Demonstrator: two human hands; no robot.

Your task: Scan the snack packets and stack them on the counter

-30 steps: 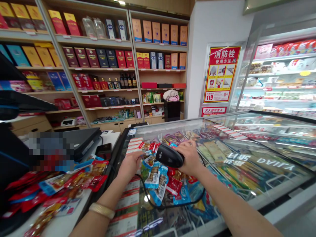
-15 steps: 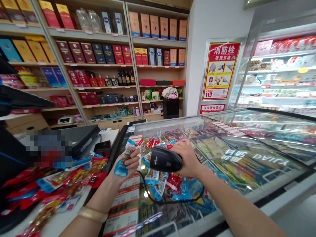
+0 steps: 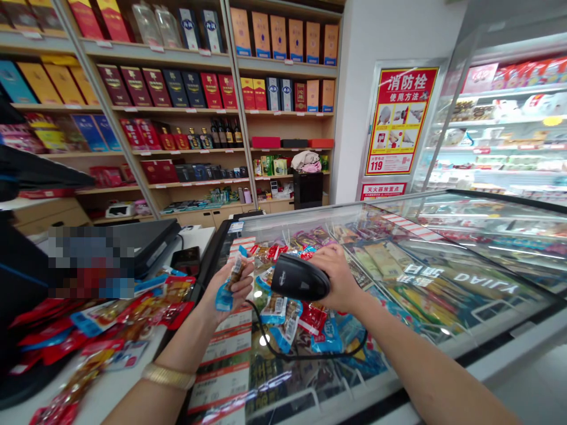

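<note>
Snack packet (image 3: 237, 273) drawn back from the loose packets (image 3: 287, 326) by the left hand (image 3: 230, 289).
It is grasped in the curled fingers of the left hand, near the head of the black scanner (image 3: 299, 280), which is gripped in the right hand (image 3: 337, 280). The loose packets are spread on the glass freezer lid (image 3: 283, 392), partly ringed by the cord (image 3: 290, 358).

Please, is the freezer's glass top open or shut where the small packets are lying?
Shut there: the glass top shows reflections, and the packets and black cable lie across it.
</note>
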